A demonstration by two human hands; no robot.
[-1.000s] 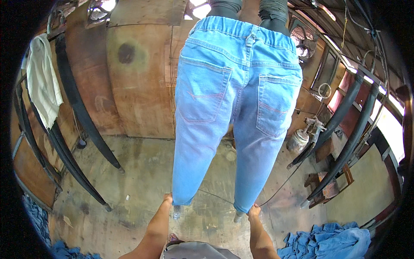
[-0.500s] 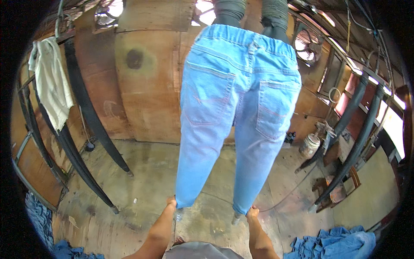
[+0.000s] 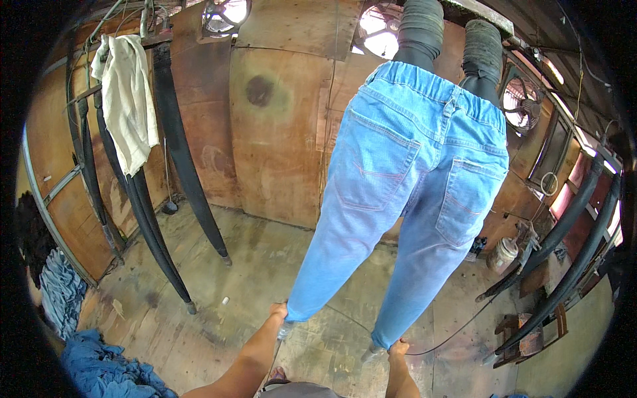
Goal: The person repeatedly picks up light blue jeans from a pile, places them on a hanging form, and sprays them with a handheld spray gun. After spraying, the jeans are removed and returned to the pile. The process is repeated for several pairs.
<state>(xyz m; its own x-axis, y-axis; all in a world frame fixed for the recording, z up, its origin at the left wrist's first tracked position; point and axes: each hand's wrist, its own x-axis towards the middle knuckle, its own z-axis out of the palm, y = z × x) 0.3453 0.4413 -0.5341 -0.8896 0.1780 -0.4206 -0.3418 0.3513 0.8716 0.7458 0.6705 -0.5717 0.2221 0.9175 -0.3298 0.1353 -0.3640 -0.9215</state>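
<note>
A pair of light blue jeans point(image 3: 424, 179) hangs with its back pockets toward me, pulled over two black leg-shaped forms. The forms' wrapped upper ends point(image 3: 421, 26) rise out of the elastic waistband, and their pale tips stick out below the hems. My left hand point(image 3: 279, 310) is closed on the left leg's hem, its thumb side against the denim. At the right hem, my right hand point(image 3: 398, 347) also grips the cloth. Both forearms reach up from the lower edge. Most of the fingers are hidden behind the fabric.
On the left, black tapered forms point(image 3: 192, 166) hang with a white cloth point(image 3: 129, 106) over their bar. Blue denim piles point(image 3: 109, 365) lie at lower left. More black forms point(image 3: 564, 278), a paint-spattered container point(image 3: 502, 255) and a small wooden stool point(image 3: 531, 335) stand right. A thin hose point(image 3: 458, 335) crosses the floor.
The whole view has swung left, so jeans, hands and room appear farther right. More of the lower-left denim pile shows; the lower-right one has nearly left view. Both hands still grip the hems.
</note>
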